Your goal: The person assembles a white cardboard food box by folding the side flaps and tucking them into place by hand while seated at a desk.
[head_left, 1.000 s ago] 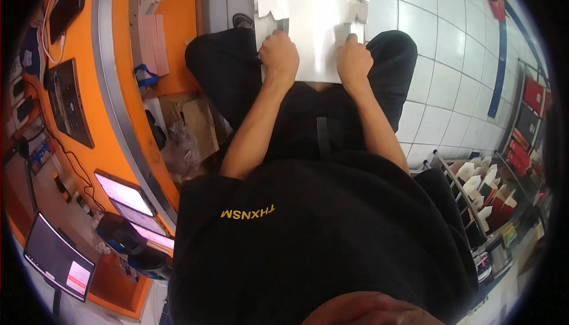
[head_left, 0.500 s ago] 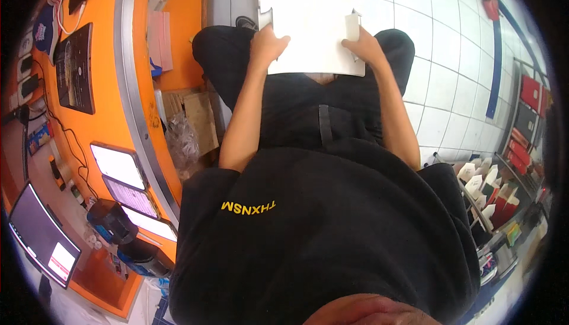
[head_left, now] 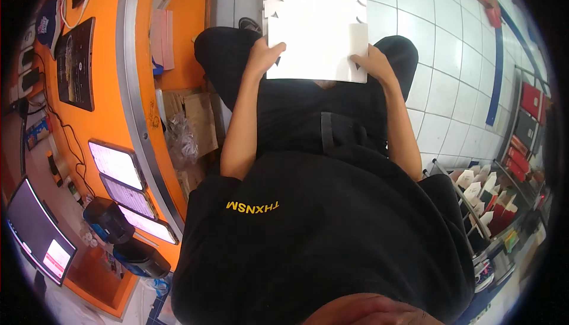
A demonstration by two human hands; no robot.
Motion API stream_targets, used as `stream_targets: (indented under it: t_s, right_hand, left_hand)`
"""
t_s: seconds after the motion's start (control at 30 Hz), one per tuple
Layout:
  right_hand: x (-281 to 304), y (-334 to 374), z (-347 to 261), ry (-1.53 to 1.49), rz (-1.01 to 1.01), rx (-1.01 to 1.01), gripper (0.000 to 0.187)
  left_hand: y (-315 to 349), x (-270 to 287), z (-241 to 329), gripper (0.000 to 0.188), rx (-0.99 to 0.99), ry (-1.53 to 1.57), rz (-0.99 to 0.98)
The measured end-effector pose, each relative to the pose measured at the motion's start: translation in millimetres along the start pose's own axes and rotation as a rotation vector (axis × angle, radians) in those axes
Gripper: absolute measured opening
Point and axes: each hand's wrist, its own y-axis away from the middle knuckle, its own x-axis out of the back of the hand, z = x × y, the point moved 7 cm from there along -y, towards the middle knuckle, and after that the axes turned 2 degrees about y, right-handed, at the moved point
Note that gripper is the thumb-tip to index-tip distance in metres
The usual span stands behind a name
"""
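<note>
At the top centre of the frame, the white card sheet lies over my lap, between my knees. My left hand pinches its left edge near the bottom corner, thumb on top; my right hand grips the opposite edge the same way. The fingers beneath are hidden, so I cannot tell how tightly they curl. As I judge it, the work is at an early stage: the notches are already cut along both sides, and a flap by my right thumb seems turned inward, though glare blurs it. The broad middle looks flat and no side stands up as a wall, so most of the folding appears undone.
</note>
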Motion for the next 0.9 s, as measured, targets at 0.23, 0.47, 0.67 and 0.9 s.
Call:
stream_targets:
  t_s: [0.23, 0.47, 0.67, 0.9]
  right_hand:
    - [-4, 24, -34, 0.231, 0.227, -0.018, 0.043]
    - [-37, 34, -69, 0.726, 0.612, 0.075, 0.011]
    - [-49, 29, -67, 0.88, 0.663, 0.043, 0.008]
    - [10, 11, -44, 0.403, 0.267, -0.083, 0.056]
  left_hand:
    - [14, -10, 21, 0.044, -0.017, -0.585, 0.146]
    - [26, -50, 35, 0.014, -0.007, -0.857, 0.339]
    - [20, -57, 35, 0.014, -0.021, -0.932, 0.41]
    - [21, -16, 32, 0.045, -0.135, -0.66, 0.374]
